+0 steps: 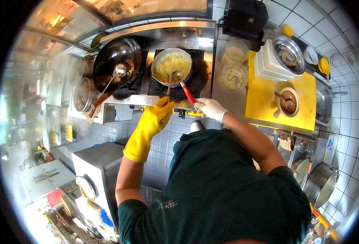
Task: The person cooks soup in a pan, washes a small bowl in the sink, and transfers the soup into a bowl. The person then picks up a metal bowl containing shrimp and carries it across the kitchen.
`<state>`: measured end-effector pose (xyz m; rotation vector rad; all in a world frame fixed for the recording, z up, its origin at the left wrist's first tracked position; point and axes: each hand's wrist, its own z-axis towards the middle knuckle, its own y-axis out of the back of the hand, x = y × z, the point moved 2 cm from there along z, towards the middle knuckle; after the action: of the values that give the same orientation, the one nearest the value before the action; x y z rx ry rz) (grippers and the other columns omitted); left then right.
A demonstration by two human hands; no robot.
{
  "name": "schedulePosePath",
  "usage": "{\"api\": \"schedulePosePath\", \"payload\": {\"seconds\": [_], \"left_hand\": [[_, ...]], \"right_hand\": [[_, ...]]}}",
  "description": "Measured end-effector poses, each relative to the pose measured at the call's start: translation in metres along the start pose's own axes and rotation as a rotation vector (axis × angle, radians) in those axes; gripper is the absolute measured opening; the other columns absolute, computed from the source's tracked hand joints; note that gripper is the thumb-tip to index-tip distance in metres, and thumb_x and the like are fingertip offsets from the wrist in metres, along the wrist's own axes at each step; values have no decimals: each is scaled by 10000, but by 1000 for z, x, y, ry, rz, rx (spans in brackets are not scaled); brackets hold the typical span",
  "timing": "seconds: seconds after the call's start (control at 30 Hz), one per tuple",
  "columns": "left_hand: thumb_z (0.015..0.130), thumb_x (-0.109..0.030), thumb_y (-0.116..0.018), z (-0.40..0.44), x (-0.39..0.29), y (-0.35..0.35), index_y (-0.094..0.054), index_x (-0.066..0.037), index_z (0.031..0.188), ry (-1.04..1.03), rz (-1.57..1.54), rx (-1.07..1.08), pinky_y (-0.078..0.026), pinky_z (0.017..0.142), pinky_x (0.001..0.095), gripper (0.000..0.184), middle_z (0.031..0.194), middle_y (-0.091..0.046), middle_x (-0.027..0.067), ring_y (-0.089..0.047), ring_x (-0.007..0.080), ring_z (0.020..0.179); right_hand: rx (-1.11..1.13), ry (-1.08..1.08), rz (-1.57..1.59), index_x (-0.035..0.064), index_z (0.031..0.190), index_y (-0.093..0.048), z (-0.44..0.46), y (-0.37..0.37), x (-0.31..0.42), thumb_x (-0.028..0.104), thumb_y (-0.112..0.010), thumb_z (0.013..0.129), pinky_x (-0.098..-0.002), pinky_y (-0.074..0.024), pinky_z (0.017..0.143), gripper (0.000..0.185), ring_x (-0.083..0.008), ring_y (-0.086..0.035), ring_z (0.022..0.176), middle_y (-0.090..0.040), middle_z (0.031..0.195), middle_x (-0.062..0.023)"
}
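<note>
My left hand (pixel 157 116), in a yellow rubber glove, is closed round the handle of a metal ladle (pixel 176 76). The ladle's bowl rests in the pale yellow-green, soupy food (pixel 169 65) inside a round metal saucepan (pixel 172 51). On the right, my right hand (pixel 211 109) wears a white glove and grips the end of the saucepan's red handle (pixel 188 93). The saucepan sits over the right burner of the stove (pixel 206 67). My fingertips are partly hidden on both hands.
Left of the saucepan, a dark wok (pixel 110 53) holds brown food and another ladle (pixel 121 69). A yellow cutting board (pixel 264 105) on the right bears a clay pot (pixel 295 110) and stacked white containers (pixel 269 61) under a metal bowl (pixel 288 49). Plastic tubs (pixel 234 77) stand between.
</note>
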<state>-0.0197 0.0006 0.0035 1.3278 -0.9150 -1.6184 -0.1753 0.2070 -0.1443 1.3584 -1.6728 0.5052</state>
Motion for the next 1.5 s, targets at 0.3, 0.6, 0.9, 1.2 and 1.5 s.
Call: {"api": "schedulePosePath", "payload": {"seconds": [0.3, 0.6, 0.9, 1.2, 1.5], "left_hand": [[941, -170, -635, 34, 10, -43, -676, -113, 1133, 237, 175, 111, -574, 657, 498, 204, 1112, -680, 156, -682, 423, 784], [936, -108, -639, 56, 0, -47, -661, -88, 1043, 12, -72, -217, -563, 652, 485, 112, 1107, -697, 177, -695, 417, 791], [956, -133, -639, 43, -48, -75, -628, -59, 1174, 182, 107, -137, -587, 733, 486, 231, 1198, -635, 245, -692, 456, 913], [787, -375, -857, 69, -108, -91, -518, 67, 1394, 149, 285, 151, -426, 1099, 535, 823, 1461, -478, 348, -476, 540, 1316], [1068, -314, -561, 203, -180, -97, -460, 100, 1472, 129, -707, -134, -344, 1174, 400, 588, 1501, -525, 239, -497, 312, 1394]], "right_hand": [[-190, -26, 147, 5, 1474, -522, -95, 62, -19, 367, -597, 1041, -284, -570, 718, 569, -161, -714, 742, -757, 1074, -157], [-450, -14, 358, 18, 1466, -531, -175, 103, -32, 324, -581, 1057, -272, -551, 716, 513, -122, -687, 723, -754, 1065, -142], [-906, 83, 445, 82, 1446, -576, -234, 173, -44, 377, -480, 1099, -226, -499, 673, 465, -110, -673, 785, -745, 1068, -86], [-1260, 198, 591, 65, 1382, -634, -252, 264, -97, 362, -537, 1077, -291, -542, 830, 436, -198, -708, 962, -727, 1158, -126], [-1368, -219, -416, 7, 1306, -659, -242, 330, -229, 488, -593, 967, -444, -458, 1084, 592, -409, -602, 1230, -664, 1284, -244]]}}
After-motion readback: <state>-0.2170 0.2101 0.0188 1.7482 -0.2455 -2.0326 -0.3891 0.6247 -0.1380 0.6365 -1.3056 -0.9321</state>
